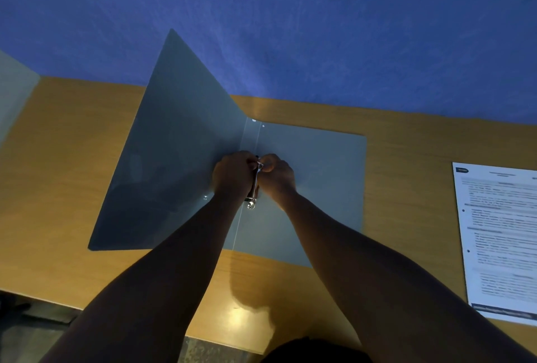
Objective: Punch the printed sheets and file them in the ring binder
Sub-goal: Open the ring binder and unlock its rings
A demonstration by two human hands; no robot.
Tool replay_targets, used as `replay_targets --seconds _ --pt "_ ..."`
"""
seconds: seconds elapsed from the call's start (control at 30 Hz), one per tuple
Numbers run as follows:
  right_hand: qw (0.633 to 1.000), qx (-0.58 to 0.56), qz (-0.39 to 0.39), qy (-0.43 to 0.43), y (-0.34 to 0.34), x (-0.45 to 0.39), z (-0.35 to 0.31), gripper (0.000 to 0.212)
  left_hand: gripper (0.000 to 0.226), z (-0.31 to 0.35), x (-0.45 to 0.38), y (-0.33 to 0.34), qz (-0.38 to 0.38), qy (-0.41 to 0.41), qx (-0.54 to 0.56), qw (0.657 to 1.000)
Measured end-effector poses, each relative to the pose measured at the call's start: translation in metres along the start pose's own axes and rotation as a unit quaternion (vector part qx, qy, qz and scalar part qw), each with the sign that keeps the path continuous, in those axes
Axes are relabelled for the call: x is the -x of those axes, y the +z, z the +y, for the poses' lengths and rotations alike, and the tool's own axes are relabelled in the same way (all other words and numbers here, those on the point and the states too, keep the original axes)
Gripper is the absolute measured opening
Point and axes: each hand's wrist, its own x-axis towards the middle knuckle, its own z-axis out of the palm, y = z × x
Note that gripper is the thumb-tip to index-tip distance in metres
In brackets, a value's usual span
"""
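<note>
Grey ring binder open on wooden bench, left cover tilted up toward 10 o'clock. Centre: left hand and right hand, fingers curled, pinching metal ring mechanism from either side, apparently prying rings apart. At 3 o'clock, well apart: printed sheets, holes already along left margin. Punching seemingly done; filing not yet.
</note>
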Motion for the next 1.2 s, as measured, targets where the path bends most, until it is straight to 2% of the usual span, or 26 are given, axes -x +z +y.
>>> replay_targets --seconds 0.27,0.53,0.83,0.97,1.07,1.2 --pt "0.998 0.046 -0.023 -0.03 -0.006 -0.01 0.002 0.024 0.018 -0.007 -0.01 -0.003 -0.023 0.03 -0.054 0.998" --pt "0.999 0.036 -0.013 -0.025 -0.009 -0.012 0.005 0.026 0.02 -0.013 -0.011 0.0 -0.005 0.033 -0.044 0.998" --pt "0.999 0.028 -0.008 -0.024 -0.011 -0.014 0.004 0.016 0.025 -0.016 -0.013 -0.003 -0.029 0.003 -0.012 1.0" --pt "0.998 0.043 -0.038 -0.01 -0.016 -0.015 0.002 0.019 0.023 -0.015 -0.012 -0.003 -0.028 0.015 -0.018 0.999" --pt "0.999 0.002 -0.05 0.012 -0.016 -0.016 0.003 0.015 0.023 -0.015 -0.012 -0.003 -0.025 0.019 -0.024 0.999" --pt "0.997 -0.022 -0.065 0.017 -0.014 -0.015 0.008 0.024 0.023 -0.012 -0.01 -0.003 -0.029 0.014 -0.048 0.998"
